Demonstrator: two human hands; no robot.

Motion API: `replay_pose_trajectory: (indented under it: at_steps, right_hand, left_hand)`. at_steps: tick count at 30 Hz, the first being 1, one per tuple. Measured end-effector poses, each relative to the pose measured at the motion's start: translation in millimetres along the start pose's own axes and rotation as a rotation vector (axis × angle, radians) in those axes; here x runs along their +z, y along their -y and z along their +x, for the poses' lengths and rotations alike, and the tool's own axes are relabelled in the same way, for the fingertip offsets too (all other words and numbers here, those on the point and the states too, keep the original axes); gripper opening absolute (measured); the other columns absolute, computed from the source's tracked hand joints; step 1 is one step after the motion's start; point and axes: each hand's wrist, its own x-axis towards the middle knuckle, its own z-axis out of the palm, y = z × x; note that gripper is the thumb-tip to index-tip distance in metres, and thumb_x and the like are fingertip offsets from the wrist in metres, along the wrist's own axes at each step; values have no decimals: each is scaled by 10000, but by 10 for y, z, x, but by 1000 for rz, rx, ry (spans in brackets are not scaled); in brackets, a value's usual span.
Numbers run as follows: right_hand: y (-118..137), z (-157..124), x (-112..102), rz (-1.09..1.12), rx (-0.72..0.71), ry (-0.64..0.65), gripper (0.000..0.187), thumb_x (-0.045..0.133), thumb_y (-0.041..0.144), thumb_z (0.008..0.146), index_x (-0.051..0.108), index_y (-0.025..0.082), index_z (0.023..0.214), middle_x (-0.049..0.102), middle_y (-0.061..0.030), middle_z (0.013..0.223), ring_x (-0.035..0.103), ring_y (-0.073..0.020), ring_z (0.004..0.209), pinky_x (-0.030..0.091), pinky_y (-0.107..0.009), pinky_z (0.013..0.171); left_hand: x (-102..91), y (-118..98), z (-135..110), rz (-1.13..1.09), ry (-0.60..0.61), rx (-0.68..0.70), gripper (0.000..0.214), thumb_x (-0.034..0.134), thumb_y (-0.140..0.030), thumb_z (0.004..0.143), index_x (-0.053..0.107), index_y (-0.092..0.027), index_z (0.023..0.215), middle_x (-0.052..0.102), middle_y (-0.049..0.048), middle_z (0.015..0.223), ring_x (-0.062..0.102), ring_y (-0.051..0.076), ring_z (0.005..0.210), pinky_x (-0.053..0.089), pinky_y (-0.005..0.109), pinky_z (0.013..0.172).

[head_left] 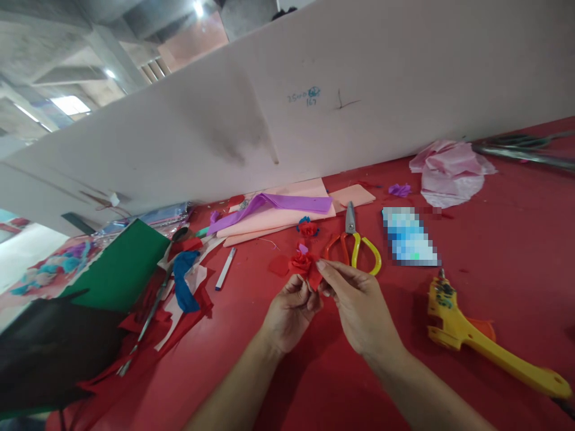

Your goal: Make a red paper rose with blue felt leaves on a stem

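Observation:
Between my two hands is a red crepe paper flower (300, 261) with a small pink-purple bit at its top. My left hand (294, 305) pinches the flower's base from below. With thumb and forefinger, my right hand (354, 299) grips a red paper petal (315, 276) at the flower's right side. Just beyond lies a red and blue paper flower (308, 227). Scissors (351, 236) with one red and one yellow handle lie past my right hand. A loose red petal (279, 265) rests to the left of the flower.
A yellow glue gun (476, 338) lies at right, near a blurred-out rectangle (411, 236). Pink tissue (451, 170) sits at back right. Peach paper (283, 218) bears a purple strip (269, 203). A white marker (225, 269), a blue scrap (185, 281) and a green sheet (121, 269) lie left.

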Motion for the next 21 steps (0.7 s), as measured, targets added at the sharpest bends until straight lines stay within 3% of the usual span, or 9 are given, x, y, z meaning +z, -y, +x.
replay_pose_trajectory:
  at_steps: [8,13,21]
  right_hand:
    - [35,-35,28,206,43,48,80,649,228,742,682,200,809,642,5,697,560,-111,604,442,-223,563]
    - [16,-53,38,154,33,105,131,657,141,713,650,217,820,591,47,671,501,-67,540,440,-197,551]
    - [-6,-43,22,58,7,199,140,689,175,732,678,230,859,613,42,645,560,-80,580,466,-187,552]
  left_hand:
    - [-8,30,0,-38,17,37,208,775,-187,654,637,-152,805,554,-9,705,401,67,573,337,230,622]
    - [5,11,-10,-3,38,54,203,786,-204,632,661,-155,786,524,-28,625,388,70,555,340,237,637]
    - [-13,-23,-11,-12,43,75,179,803,-195,605,695,-151,742,521,-29,594,409,71,558,353,225,643]
